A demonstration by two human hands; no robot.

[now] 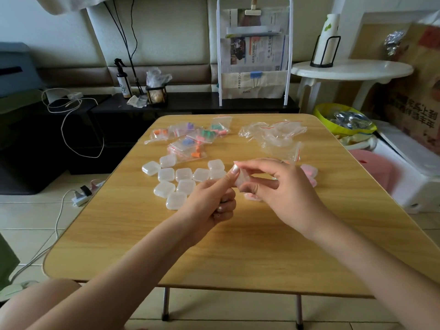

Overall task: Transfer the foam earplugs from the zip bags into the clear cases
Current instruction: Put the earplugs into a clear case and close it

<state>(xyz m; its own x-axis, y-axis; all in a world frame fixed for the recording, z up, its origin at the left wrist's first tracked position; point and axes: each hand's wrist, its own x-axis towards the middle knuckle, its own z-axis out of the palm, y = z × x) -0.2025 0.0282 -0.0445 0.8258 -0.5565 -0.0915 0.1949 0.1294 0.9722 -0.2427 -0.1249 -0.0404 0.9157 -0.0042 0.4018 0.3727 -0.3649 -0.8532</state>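
Both hands meet over the middle of the folding table. The right hand pinches a small clear case between thumb and fingertips, holding it just above the tabletop. The left hand has its lower fingers curled in and its thumb stretched up to touch the top of that case; whether it also hides an earplug in its palm I cannot tell.

The case looks like thin, stiff, frosted plastic, a rounded square with smooth walls. It is probably very light and a bit slippery, so a pinch across its opposite edges suits it, with a nail at the seam to pop the lid.

Just left of the hands, a cluster of closed empty cases lies touching one another. Towards the far left edge sit the filled zip bags, limp clear film with red seal strips, holding orange, purple, green and pink foam earplugs. The plugs look soft and squashy, likely easy to drop. Near the far right corner lies a crumpled heap of emptied bags. By the right edge, partly hidden behind the right hand, are cases with pink contents.
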